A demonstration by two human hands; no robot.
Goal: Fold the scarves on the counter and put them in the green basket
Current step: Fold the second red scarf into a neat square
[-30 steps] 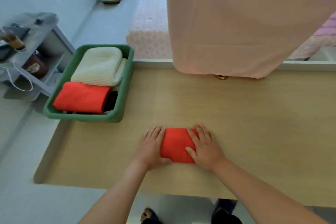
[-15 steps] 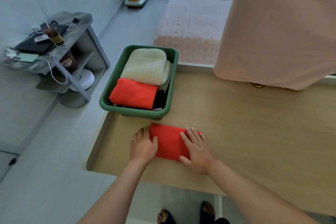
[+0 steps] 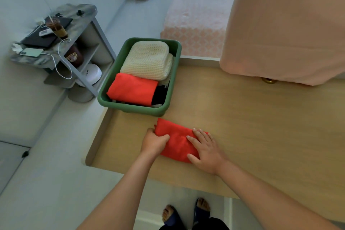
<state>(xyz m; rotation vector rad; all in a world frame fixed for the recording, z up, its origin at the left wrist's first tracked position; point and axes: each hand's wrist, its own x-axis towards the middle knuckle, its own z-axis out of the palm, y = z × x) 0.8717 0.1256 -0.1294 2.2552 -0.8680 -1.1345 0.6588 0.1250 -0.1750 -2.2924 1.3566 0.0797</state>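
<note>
Wood bench, green basket at 11 o'clock packed with cream scarf, stored red scarf. Last red scarf folded at basket's 6 o'clock; left hand grip clamped on it, right hand flat. Likely only transfer left.

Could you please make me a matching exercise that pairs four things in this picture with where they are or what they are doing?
Things:
1. cream knitted scarf
2. left hand
3. right hand
4. green basket

Places and states:
a. lies flat on the folded red scarf on the counter
b. stands on the counter's left side, holding folded scarves
c. lies at the far end of the basket
d. grips the left end of the folded red scarf

Pairs: 1-c; 2-d; 3-a; 4-b.
</note>
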